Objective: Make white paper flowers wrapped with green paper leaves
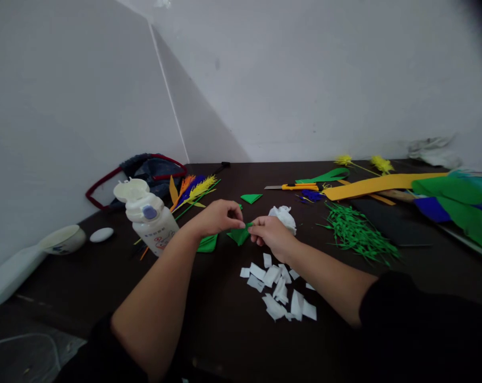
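Between my two hands is a small folded piece of green crepe paper, held just above the dark table. My right hand pinches its right corner between thumb and fingers. The curled fingers of my left hand close at its upper left edge; the exact grip there is partly hidden. Another green folded piece lies under my left wrist, and a green triangle lies farther back. Small white paper pieces are scattered before my right forearm. A crumpled white tissue sits behind my right hand.
A white bottle with its lid up stands at left, near a bowl and a white oval object. A yellow utility knife lies at the back. Green strips and a yellow-orange band are at right.
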The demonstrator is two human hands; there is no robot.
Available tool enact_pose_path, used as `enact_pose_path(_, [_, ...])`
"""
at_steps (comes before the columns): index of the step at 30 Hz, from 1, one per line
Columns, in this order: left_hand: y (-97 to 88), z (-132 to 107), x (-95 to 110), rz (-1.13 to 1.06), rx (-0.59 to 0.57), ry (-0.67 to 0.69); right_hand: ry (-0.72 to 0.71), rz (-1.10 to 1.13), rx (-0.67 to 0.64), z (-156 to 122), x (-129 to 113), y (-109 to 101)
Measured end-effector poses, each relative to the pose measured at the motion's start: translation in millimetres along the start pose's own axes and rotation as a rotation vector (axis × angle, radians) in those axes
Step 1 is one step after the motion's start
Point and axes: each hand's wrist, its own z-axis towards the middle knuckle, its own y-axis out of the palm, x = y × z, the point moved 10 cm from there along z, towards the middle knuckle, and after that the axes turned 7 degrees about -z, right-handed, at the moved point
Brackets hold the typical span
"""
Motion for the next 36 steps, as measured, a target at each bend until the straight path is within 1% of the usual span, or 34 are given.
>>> enact_pose_path(1, [8.0, -1, 4, -0.017, -0.059, 0.013, -0.007, 0.009, -0.009, -1, -1, 0])
enact_pose_path(3, [16.5, -1, 7, -0.042, -0.107, 0.013, -0.024, 0.025, -0.023, -3, -4, 0])
enact_pose_path(10, [15.2, 0, 4, -0.095, -0.075, 0.005, -0.063, 0.045, -0.033, -4, -7, 0])
enact_pose_path(12, [9.7, 0, 3, -0.064, -0.046, 0.002, -0.058, 0.038, -0.03, -3, -6, 0])
enact_pose_path(14, [-5.2, 0, 0, -0.01, 0.057, -0.022, -0.044, 0.025, -0.028, -3, -4, 0])
enact_pose_path(17, [-37.7, -7, -6, 0.05, 0.287, -0.103, -0.013, -0.001, -0.018, -2, 2, -1])
enact_pose_path(19, [-55.6, -13, -8, 0.106, 0.418, -0.157, 0.003, -0.012, -0.004, -1, 5, -2])
enact_pose_path(20, [-60.4, -15, -8, 0.149, 0.457, -0.166, 0.005, -0.013, 0.002, -1, 5, -2])
enact_pose_path(21, [-61.2, -15, -6, 0.199, 0.467, -0.163, 0.004, -0.009, 0.004, -1, 5, -3])
enact_pose_path(22, [-58.2, -14, -5, 0.252, 0.451, -0.152, 0.001, -0.003, 0.003, -1, 3, -3])
enact_pose_path(23, [-51.4, -11, -4, 0.303, 0.408, -0.136, -0.004, 0.004, -0.001, -2, 1, -3])
enact_pose_path(26, [-18.9, 0, -11, 0.386, 0.183, -0.12, -0.053, 0.069, -0.047, -6, -15, -6])
enact_pose_path(27, [-8.0, 2, -14, 0.379, 0.101, -0.122, -0.083, 0.109, -0.077, -9, -23, -7])
enact_pose_path(28, [-0.9, 3, -15, 0.357, 0.053, -0.111, -0.112, 0.149, -0.113, -12, -31, -9])
enact_pose_path(30, [5.7, 2, -5, 0.194, 0.019, -0.038, -0.142, 0.198, -0.184, -20, -43, -15])
enact_pose_path(32, [6.2, -2, 16, -0.142, 0.026, 0.076, -0.155, 0.216, -0.235, -28, -51, -23])
enact_pose_path(34, [13.6, -6, 37, -0.531, -0.032, 0.152, -0.158, 0.205, -0.248, -34, -53, -34])
enact_pose_path(35, [21.1, -7, 47, -0.641, -0.079, 0.173, -0.158, 0.186, -0.239, -36, -52, -39])
enact_pose_path(36, [31.3, -8, 54, -0.676, -0.128, 0.17, -0.156, 0.164, -0.226, -37, -51, -45])
